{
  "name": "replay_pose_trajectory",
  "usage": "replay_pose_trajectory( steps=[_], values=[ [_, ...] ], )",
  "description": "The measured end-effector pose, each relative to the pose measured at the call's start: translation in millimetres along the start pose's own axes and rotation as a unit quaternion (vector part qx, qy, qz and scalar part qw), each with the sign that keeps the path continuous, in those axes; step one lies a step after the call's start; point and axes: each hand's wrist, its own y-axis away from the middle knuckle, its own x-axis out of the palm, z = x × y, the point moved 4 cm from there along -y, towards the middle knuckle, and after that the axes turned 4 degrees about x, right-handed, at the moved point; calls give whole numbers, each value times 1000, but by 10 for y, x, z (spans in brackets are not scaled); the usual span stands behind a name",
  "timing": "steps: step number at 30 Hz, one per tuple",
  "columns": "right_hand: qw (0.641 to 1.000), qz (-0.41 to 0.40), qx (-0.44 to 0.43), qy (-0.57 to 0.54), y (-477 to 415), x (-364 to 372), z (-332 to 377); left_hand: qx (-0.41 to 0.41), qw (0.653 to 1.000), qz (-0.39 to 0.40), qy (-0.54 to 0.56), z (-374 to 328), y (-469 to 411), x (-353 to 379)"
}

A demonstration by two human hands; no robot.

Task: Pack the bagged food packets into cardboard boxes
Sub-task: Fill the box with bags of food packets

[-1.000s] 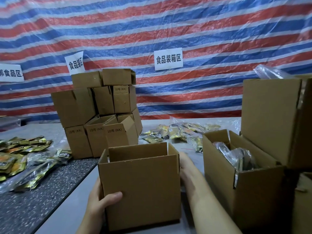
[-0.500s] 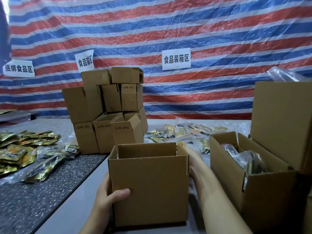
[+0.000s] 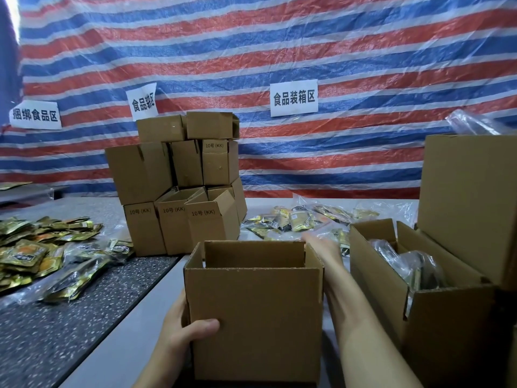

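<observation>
Two hands share the work. The left hand [image 3: 181, 331] clasps the near-left corner of the open box [image 3: 254, 309], thumb on its front face, at the counter's [image 3: 117, 340] near edge. The right hand [image 3: 321, 247], blurred but apparently loose-fingered and holding nothing, stretches past the box toward the bagged packets [image 3: 299, 219] heaped toward the far edge. The box is best kept braced while one whole bag is taken and lowered in flat.

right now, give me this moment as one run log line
left hand: grips open box | right hand: past box, by bagged packets | second box: partly filled
</observation>
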Motion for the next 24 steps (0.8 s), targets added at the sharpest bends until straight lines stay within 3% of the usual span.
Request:
replay_pose_trajectory(
  steps=[4, 7, 15, 20, 24],
  values=[
    [995, -26, -101, -4, 124, -31, 200, 8, 1000, -7, -3, -11, 6, 20],
    [983, -40, -162, -69, 237, -33, 342, 12, 1000, -12, 0, -41, 12, 40],
    [930, -82, -226, -280, 528, -219, 652, 10, 1000, -12, -5, -74, 24, 67],
    [888, -17, -246, -388, 738, -357, 893, 22, 1000, -9, -18, -84, 27, 67],
    [879, 28, -223, -421, 895, -408, 997, 27, 999, -9, -29, -76, 24, 60]
  ],
)
